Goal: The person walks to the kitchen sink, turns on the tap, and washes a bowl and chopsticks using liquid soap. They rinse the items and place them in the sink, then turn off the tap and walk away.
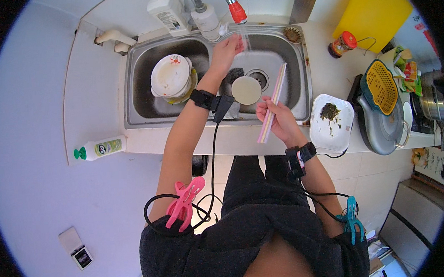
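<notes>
Water runs from the red-tipped faucet [238,13] over my left hand [230,50], which holds nothing I can see and has its fingers loosely bent. My right hand [278,120], above the sink's front rim, grips a bundle of long pink, white and pale yellow chopsticks [277,86], tilted with their upper ends over the right basin. Between my hands a round cream-coloured bowl or dish [246,90] sits in the right basin [289,62], beside the drain [258,79]. A dark scouring pad or cloth [235,75] lies behind it, partly covered by my left forearm.
Stacked white bowls [170,76] fill part of the left basin [143,101]. A white tray [333,137] with dark green scraps stands on the right counter, near a grey lid [381,128] and yellow basket [382,87]. A detergent bottle [106,147] lies at left. Cables hang from both arms.
</notes>
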The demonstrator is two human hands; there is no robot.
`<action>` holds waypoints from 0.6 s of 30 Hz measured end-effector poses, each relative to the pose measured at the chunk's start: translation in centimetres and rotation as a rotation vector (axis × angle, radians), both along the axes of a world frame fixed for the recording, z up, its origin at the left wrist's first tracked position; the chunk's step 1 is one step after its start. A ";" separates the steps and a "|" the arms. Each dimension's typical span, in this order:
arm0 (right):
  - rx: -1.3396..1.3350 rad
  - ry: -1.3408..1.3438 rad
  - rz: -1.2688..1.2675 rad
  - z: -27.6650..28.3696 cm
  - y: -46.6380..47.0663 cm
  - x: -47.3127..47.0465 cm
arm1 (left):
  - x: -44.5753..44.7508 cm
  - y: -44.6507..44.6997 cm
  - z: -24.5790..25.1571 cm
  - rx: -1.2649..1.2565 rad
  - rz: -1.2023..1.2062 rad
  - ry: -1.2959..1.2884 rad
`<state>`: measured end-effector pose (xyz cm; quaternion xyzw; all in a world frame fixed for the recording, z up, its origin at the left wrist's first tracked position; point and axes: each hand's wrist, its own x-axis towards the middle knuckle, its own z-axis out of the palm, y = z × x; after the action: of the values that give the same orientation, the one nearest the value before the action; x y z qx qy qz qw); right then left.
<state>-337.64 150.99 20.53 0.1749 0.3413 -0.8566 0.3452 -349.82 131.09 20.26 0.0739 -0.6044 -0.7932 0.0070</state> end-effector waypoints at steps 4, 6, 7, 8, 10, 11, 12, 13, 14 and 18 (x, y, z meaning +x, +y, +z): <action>0.035 0.098 0.109 0.5 -1.0 -1.0 | 0.7 0.6 0.3 0.004 -0.026 0.080; 0.024 0.124 0.190 0.6 -1.7 -1.9 | 1.2 1.3 0.2 0.208 -0.019 -0.076; -0.004 0.131 0.251 0.4 -2.0 -2.4 | 1.4 1.6 0.1 0.300 0.010 -0.149; 0.031 0.152 0.286 0.1 -2.4 -2.9 | 1.5 1.8 0.1 0.389 -0.001 -0.168; 0.005 0.227 0.375 -0.8 -2.9 -3.8 | 1.5 2.0 0.1 0.342 -0.097 -0.173; 0.093 0.238 0.429 -1.3 -3.2 -4.2 | 1.4 2.0 0.1 0.341 -0.178 -0.129; 0.144 0.283 0.468 -1.7 -3.5 -4.7 | 1.4 2.0 0.3 0.293 -0.198 -0.080; 0.134 0.362 0.507 -2.0 -3.8 -5.3 | 1.3 2.0 0.5 0.204 -0.104 -0.064; 0.234 0.421 0.418 -2.1 -4.1 -6.2 | 1.4 2.2 0.7 0.131 -0.049 -0.017; 0.134 0.539 -0.075 -0.2 -6.1 -11.1 | 2.3 3.9 1.7 -0.399 0.055 0.086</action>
<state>-348.70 144.91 20.28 -0.0244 0.4701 -0.8598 0.1978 -347.52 134.99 21.94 0.0536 -0.7463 -0.6598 0.0690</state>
